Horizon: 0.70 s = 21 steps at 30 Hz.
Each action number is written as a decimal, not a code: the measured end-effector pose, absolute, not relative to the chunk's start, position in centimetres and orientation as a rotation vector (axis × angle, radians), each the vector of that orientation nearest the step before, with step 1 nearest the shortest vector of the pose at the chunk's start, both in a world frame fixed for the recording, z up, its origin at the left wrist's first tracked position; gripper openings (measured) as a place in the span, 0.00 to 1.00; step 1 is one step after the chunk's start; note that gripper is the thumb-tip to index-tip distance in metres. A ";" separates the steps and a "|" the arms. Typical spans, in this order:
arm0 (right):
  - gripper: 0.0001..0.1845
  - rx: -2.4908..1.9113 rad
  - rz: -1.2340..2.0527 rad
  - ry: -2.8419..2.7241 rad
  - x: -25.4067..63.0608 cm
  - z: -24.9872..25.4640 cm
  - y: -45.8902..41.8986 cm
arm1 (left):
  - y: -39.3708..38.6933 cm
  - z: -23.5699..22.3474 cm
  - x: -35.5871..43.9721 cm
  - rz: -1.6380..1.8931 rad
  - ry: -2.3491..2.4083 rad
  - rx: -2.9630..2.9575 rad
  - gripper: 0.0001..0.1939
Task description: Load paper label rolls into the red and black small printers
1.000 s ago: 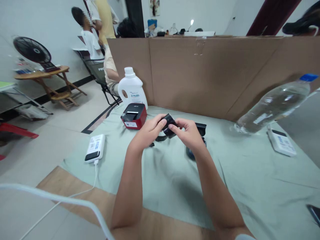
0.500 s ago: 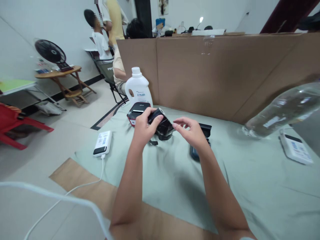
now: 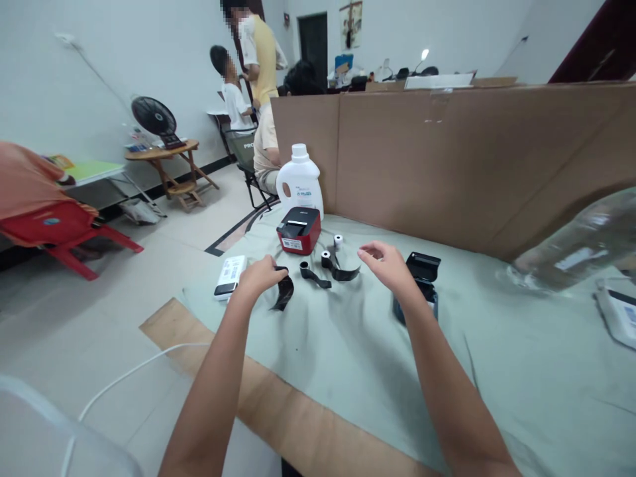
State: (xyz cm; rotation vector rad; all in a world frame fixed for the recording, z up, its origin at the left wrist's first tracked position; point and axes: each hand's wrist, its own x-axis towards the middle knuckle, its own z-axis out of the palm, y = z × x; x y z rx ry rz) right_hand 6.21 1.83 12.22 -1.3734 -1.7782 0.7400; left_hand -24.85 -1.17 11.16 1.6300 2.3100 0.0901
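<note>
My left hand (image 3: 258, 275) is closed on the end of a glossy black paper strip (image 3: 285, 293), which hangs curled beneath the fingers. Over the cloth, my right hand (image 3: 385, 262) has loosely bent fingers with nothing visible in them. Between the hands lie a small roll with a black tail (image 3: 314, 277), another roll with a white end (image 3: 326, 258) and a small white-ended roll (image 3: 338, 241). A red and black label printer (image 3: 300, 232) sits behind them. Beside my right wrist stands a dark device with its lid raised (image 3: 423, 268), partly hidden by my forearm.
A white jug (image 3: 300, 179) stands behind the printer, against a cardboard partition (image 3: 422, 152). White power banks lie at left (image 3: 230, 277) and far right (image 3: 619, 311). A large clear plastic bottle (image 3: 581, 242) leans at right. People, a fan (image 3: 154, 116) and a red chair (image 3: 54, 222) are beyond.
My hands have moved apart, the left one leftward with the black strip. The rolls and printer now show between them. The view has shifted, and a person in orange appears at left.
</note>
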 end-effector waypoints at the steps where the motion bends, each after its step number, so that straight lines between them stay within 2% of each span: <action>1: 0.14 -1.392 0.733 -1.804 5.8 12.0 2.0 | -0.7 10.9 -24.8 0.034 2.309 1.638 0.24; 9: 0.12 -1.474 0.623 -2.127 1.3 11.6 4.1 | 0.6 8.2 -24.6 -0.044 2.365 1.708 0.20; 12: 0.12 -1.538 0.515 -2.284 -0.5 11.8 5.6 | -0.2 8.0 -24.7 0.004 2.371 1.744 0.26; 14: 0.12 -1.592 0.409 -2.387 -1.6 11.6 6.7 | -1.2 8.1 -24.2 0.180 2.437 1.819 0.33; 16: 0.12 -1.631 0.324 -2.470 -2.7 11.2 7.7 | -2.4 8.1 -23.1 0.532 2.524 1.871 0.34; 18: 0.11 -1.647 0.272 -2.522 -3.8 10.8 8.5 | -3.6 7.4 -21.3 0.896 2.497 1.918 0.29; 21: 0.06 -1.631 0.219 -2.556 -4.9 10.3 9.1 | -4.9 5.5 -18.5 1.158 2.196 2.088 0.20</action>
